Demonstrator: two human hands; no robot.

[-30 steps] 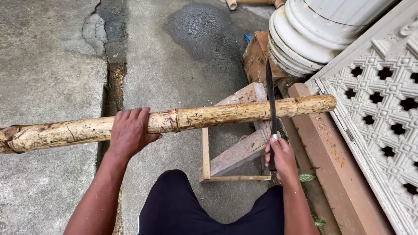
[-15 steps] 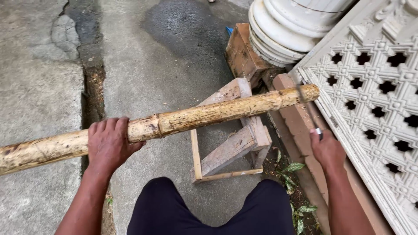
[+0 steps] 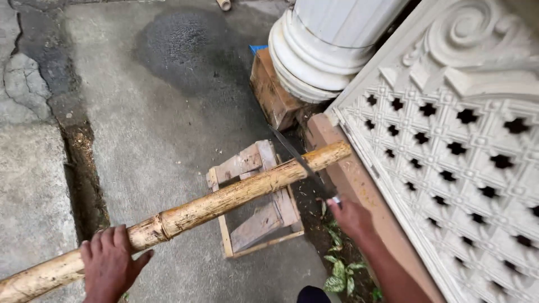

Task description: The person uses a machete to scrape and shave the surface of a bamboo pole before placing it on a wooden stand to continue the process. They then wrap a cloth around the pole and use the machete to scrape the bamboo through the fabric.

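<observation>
A long tan bamboo pole (image 3: 224, 199) lies slanted across a small wooden stand (image 3: 255, 196), its far end up near the lattice wall. My left hand (image 3: 109, 264) grips the pole near its lower left part. My right hand (image 3: 351, 216) holds the handle of a dark long-bladed knife (image 3: 297, 160). The blade crosses the pole close to its right end, touching or just over it.
A white ornate lattice wall (image 3: 460, 146) runs along the right above a reddish ledge (image 3: 359, 185). A white column base (image 3: 320, 56) stands at the top on a wooden block (image 3: 272, 95). Cracked concrete ground (image 3: 140, 112) spreads to the left; small green plants (image 3: 339, 275) grow by the ledge.
The pole's right end has swung up and toward the wall. My right hand, off the pole half a second ago, now has the knife blade laid across the pole again.
</observation>
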